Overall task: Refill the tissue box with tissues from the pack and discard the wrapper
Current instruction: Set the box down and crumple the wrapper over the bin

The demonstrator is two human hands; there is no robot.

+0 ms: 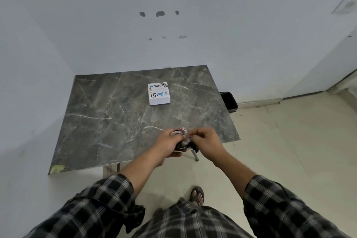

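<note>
- Both hands, left hand (167, 142) and right hand (205, 141), pinch a crumpled red, white and dark plastic wrapper (183, 137) between them over the near edge of the table.
- The grey marble-patterned table (108, 114) carries the rest.
- A black waste bin (229, 102) stands beyond the table's right side, nearer the right hand.
- The white sticker-covered tissue box (158, 93) sits closed, well beyond the hands.

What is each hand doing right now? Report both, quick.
Left hand: grip closed on the crumpled wrapper.
Right hand: grip closed, pinching the same wrapper from the other side.
</note>
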